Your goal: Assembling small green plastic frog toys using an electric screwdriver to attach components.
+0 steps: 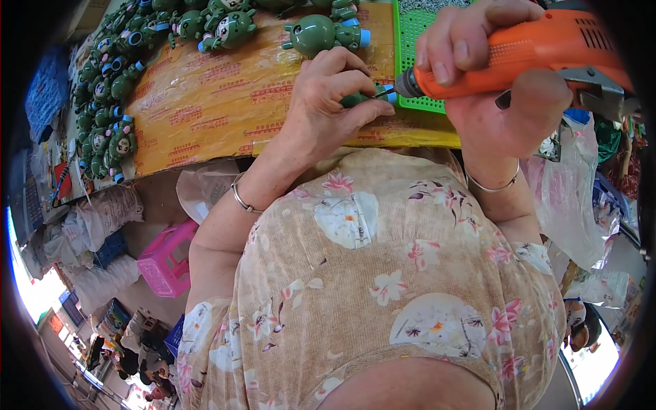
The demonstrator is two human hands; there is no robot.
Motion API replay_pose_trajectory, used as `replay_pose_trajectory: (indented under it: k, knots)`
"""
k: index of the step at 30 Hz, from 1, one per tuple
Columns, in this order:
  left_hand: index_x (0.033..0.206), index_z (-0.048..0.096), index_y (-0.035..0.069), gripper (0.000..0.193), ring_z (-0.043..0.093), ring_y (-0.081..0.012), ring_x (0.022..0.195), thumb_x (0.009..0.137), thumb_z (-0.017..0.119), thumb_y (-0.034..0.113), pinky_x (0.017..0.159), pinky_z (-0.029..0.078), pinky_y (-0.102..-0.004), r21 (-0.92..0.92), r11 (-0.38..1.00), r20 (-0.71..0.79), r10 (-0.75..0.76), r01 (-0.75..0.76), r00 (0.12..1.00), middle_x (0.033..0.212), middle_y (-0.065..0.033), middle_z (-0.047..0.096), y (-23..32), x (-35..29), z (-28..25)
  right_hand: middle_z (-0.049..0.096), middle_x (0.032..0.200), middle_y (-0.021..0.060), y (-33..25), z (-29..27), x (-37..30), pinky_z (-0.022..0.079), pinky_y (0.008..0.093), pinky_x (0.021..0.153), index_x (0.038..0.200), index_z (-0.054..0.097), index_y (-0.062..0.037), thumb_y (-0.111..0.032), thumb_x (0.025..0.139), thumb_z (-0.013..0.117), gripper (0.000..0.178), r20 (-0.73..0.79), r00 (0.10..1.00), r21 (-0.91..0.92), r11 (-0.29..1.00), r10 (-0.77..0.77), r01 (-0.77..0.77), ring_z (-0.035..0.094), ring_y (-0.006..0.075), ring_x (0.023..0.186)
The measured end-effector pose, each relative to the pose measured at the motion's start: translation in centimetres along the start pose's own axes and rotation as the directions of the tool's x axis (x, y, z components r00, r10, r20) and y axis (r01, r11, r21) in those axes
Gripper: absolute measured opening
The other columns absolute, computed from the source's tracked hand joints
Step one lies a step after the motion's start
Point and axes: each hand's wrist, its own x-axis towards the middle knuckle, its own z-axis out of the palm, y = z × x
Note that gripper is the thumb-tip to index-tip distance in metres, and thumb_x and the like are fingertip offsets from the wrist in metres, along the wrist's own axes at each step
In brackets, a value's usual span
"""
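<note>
At the far left a blue cloth-like bundle (46,96) is lying beside the work table, and next to it a crowd of glossy green toy figures (101,113) with light-blue ends is curving along the table edge and across the top. Below the table a pink plastic stool (166,261) is standing on the floor. Orange-brown printed paper (205,109) is covering the tabletop, and a larger green figure (313,35) is lying on its side there, just beyond the knuckles of the left hand (338,89). That hand, with a metal bracelet circling its wrist, is closing its fingers and thumb around a small green piece (353,100) with a light-blue end, holding it near the table's front edge; the fingers are hiding much of it. Just right of it, a bright green perforated tray (422,104) is holding small grey pieces, too small to make out, at its far end. The right hand (488,89) is wrapping around an orange power driver (526,51), whose thin bit is pointing leftward at the piece's blue end; whether they are touching cannot be told. At the far right, clear plastic sheeting (572,198) is hanging.
</note>
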Motion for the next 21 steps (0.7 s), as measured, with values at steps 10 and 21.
replay_pose_trajectory:
  k: [10, 21]
  knots:
    - [0.118, 0.062, 0.005, 0.059, 0.062, -0.0371, 0.095, 0.071, 0.089, 0.025, 0.08, 0.052, -0.0465, 0.387, 0.919, 0.184, -0.155, 0.074, 0.971, 0.107, -0.0158, 0.056, 1.3, -1.2, -1.5, 0.063, 0.086, 0.0074, 5.4, -2.5, 1.9, 0.054, 0.0304, 0.069, 0.119, 0.048, -0.0062, -0.008, 0.075, 0.085, 0.058, 0.071, 0.97, 0.257, 0.943, -0.234, 0.209, 0.063, 0.0158, 0.077]
    - [0.11, 0.064, 0.005, 0.048, 0.063, -0.0395, 0.09, 0.072, 0.086, 0.022, 0.075, 0.054, -0.0479, 0.326, 0.938, 0.185, -0.185, 0.117, 0.965, 0.1, -0.017, 0.053, 1.0, -1.1, -0.9, 0.063, 0.084, 0.0023, 7.8, -2.8, 4.5, 0.05, 0.0275, 0.071, 0.116, 0.051, -0.0039, -0.004, 0.075, 0.084, 0.052, 0.292, 0.825, 0.426, 0.838, -0.484, 0.34, 0.062, 0.0107, 0.076]
